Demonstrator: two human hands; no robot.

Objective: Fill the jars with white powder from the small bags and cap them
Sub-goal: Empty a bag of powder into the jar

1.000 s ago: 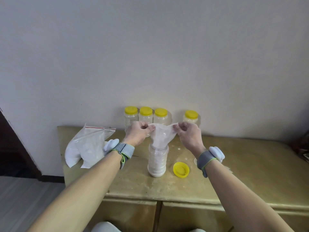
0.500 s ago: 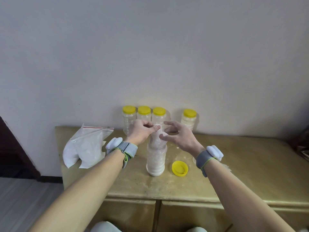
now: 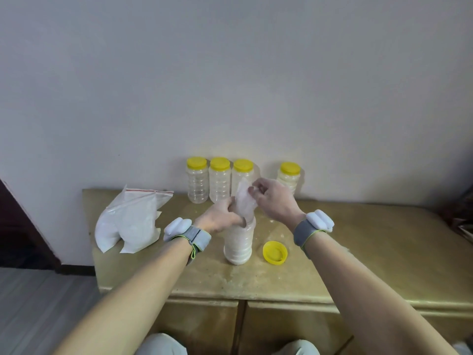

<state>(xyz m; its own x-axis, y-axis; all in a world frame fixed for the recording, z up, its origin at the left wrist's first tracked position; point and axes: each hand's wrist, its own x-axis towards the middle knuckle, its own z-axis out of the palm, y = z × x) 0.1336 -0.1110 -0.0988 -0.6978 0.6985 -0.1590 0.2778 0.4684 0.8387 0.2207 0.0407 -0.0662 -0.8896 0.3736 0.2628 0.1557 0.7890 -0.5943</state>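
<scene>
An uncapped clear jar [image 3: 238, 244], almost full of white powder, stands mid-table. A small, nearly empty plastic bag [image 3: 245, 202] is upended over its mouth. My left hand [image 3: 220, 217] grips the bag's lower end at the jar's rim. My right hand [image 3: 275, 199] pinches the bag's upper end. The jar's yellow cap [image 3: 275, 252] lies upside down just right of it. Three yellow-capped empty jars [image 3: 219, 179] and one capped filled jar [image 3: 289, 176] line the wall.
Two small bags of white powder [image 3: 130, 221] lie at the table's left end, near its edge. Powder is spilled on the beige tabletop [image 3: 371, 239] around the jar. Cabinet doors sit below the front edge; my knees show at the bottom.
My left hand dropped from the bag's top to the jar's mouth. The right hand let go, then took the bag's upper end again. The spread bag is now gathered upright.
</scene>
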